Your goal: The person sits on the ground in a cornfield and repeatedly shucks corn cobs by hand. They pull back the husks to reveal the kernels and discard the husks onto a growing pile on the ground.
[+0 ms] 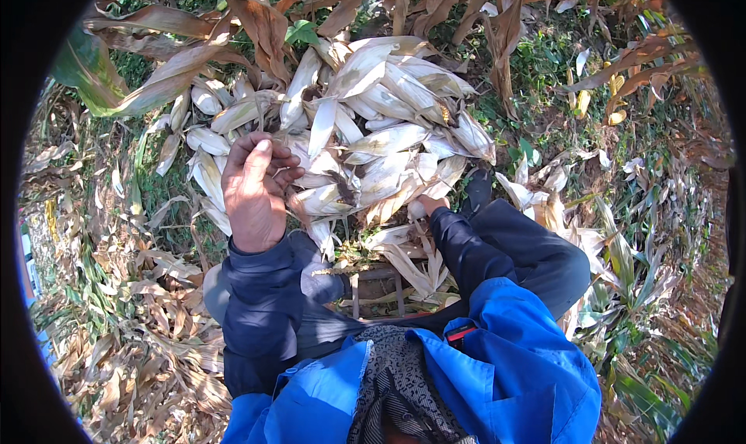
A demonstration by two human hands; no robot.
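Note:
My left hand [256, 190] is raised palm up over the left side of a pile of corn ears in dry husks [382, 141]. Its fingers curl loosely, with the thumb close to the forefinger. A thin pale strip shows just above the fingertips; whether the hand pinches it is unclear. Low at the pile's right front, my right hand [436, 204] reaches down beside a pale husk end [416, 211]. The sleeve and husks hide most of its fingers, so its grip cannot be made out.
Dry corn leaves [256, 24] hang over the far side of the pile. Loose husks [419, 269] lie between my legs, by a stool frame [377, 275]. A few bare yellow cobs [583, 103] are at the far right. Leaf litter [169, 339] covers the ground at left.

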